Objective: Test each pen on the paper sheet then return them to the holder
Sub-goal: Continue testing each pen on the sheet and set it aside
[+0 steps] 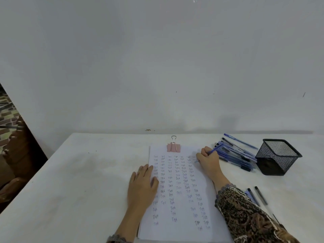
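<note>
A white paper sheet (182, 204) lies in front of me, covered with several columns of small written words and held at its top by a pink binder clip (173, 147). My left hand (142, 183) rests flat on the sheet's left edge, fingers straight. My right hand (208, 159) grips a blue pen (214, 150) with its tip on the upper right of the sheet. A pile of several blue and black pens (236, 153) lies right of the sheet. The black mesh holder (277, 156) stands beyond the pile; I see no pens in it.
Two pens (257, 196) lie apart on the white table (78, 181), right of my patterned right sleeve. A white wall rises behind the table. Dark wooden furniture (15, 155) stands off the table's left edge.
</note>
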